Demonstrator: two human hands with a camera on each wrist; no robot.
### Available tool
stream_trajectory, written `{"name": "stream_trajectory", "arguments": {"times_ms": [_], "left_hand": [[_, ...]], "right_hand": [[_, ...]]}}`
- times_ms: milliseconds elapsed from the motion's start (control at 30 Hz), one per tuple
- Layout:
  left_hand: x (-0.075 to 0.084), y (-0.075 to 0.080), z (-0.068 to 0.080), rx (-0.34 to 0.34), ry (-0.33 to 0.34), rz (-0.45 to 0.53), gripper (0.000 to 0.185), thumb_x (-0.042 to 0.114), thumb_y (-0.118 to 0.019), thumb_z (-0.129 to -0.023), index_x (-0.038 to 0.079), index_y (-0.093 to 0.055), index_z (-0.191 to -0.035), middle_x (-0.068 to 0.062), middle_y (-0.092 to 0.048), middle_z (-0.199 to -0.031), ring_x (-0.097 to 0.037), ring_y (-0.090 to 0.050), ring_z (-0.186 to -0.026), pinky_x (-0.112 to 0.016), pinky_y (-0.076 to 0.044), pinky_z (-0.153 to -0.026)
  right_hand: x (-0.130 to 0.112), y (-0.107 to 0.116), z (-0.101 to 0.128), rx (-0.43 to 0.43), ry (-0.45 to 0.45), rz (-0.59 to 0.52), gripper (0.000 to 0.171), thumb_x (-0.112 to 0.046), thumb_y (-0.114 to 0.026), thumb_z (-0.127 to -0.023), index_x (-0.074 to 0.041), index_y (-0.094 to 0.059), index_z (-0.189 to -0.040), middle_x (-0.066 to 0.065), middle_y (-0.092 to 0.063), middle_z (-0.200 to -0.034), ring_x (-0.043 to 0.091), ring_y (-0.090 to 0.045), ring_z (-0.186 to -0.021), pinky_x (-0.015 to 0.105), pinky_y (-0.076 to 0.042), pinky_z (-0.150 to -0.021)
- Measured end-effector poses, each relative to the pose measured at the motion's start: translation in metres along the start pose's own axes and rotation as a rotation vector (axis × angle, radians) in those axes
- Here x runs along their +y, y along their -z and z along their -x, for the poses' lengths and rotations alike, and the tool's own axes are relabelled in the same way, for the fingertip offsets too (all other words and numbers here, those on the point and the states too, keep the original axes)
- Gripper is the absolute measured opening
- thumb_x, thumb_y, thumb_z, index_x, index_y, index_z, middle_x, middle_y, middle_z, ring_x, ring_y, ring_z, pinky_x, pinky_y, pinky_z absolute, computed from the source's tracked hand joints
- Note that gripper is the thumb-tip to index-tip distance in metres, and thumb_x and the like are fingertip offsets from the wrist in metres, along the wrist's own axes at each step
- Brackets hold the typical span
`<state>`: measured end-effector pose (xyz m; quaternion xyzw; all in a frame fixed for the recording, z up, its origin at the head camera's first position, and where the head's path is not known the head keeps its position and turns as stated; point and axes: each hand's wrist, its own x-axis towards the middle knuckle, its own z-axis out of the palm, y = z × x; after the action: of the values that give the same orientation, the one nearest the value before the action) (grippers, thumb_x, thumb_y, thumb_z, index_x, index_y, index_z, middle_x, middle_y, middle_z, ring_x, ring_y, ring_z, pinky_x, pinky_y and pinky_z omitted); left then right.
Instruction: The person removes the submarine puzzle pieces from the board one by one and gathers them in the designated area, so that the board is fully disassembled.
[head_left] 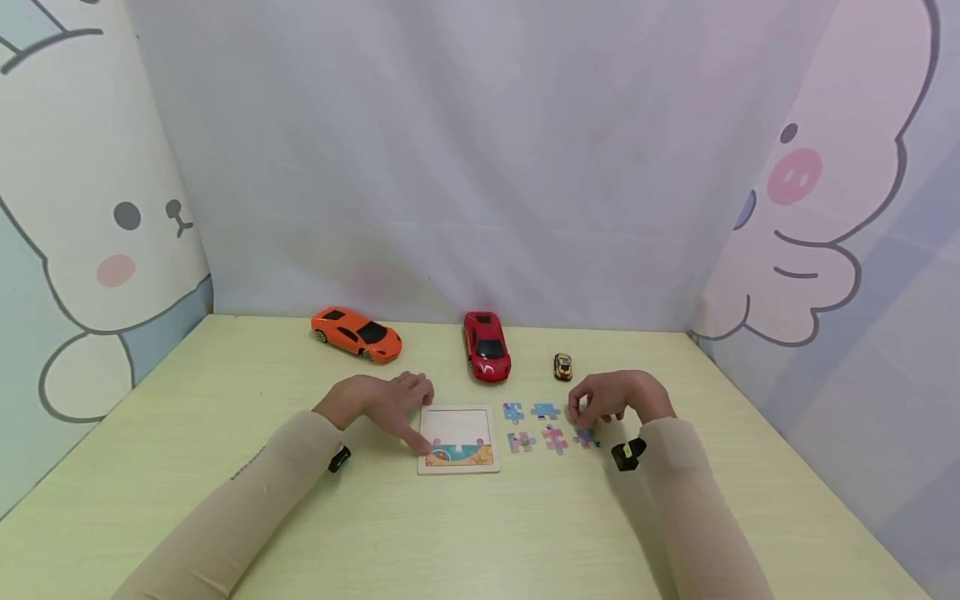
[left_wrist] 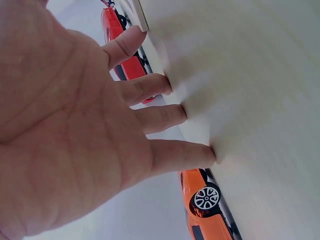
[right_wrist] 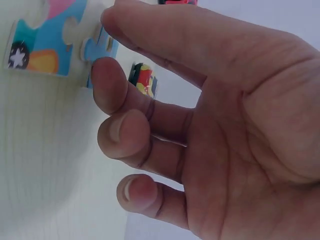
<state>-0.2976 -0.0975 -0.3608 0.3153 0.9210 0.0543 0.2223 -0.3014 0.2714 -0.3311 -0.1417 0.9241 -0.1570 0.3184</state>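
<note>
My left hand (head_left: 390,406) is spread at the left side of a square wooden puzzle tray (head_left: 459,470). Its thumb rests on the tray's lower left corner. In the left wrist view the fingers (left_wrist: 167,155) reach straight down to the table, one at the tray's edge. A beach-scene piece fills the bottom of the tray. My right hand (head_left: 615,393) curls over the right end of the loose pieces. In the right wrist view its thumb and index finger pinch a tilted blue puzzle piece (right_wrist: 95,50). Below the hand lies a printed piece (head_left: 587,437) with a star.
Between tray and right hand lie several more puzzle pieces, among them a blue one (head_left: 545,411) and a pink one (head_left: 555,439). Farther back stand an orange toy car (head_left: 356,335), a red toy car (head_left: 487,347) and a small gold-and-black car (head_left: 562,367). A curtain (head_left: 450,167) hangs behind the table.
</note>
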Motion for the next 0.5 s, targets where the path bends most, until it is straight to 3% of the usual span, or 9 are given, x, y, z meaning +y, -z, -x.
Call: {"name": "stream_trajectory", "arguments": {"times_ms": [500], "left_hand": [[-0.003, 0.002, 0.002, -0.021, -0.033, -0.007, 0.066, 0.057, -0.073, -0.084, 0.014, -0.041, -0.123, -0.002, -0.04, -0.116, -0.022, -0.038, -0.114, -0.043, -0.04, -0.094]], "right_hand": [[-0.026, -0.002, 0.0, 0.035, 0.093, 0.046, 0.004, -0.013, -0.065, -0.095, -0.017, -0.067, -0.098, -0.001, -0.049, -0.074, 0.011, -0.039, -0.058, 0.028, -0.032, -0.055]]}}
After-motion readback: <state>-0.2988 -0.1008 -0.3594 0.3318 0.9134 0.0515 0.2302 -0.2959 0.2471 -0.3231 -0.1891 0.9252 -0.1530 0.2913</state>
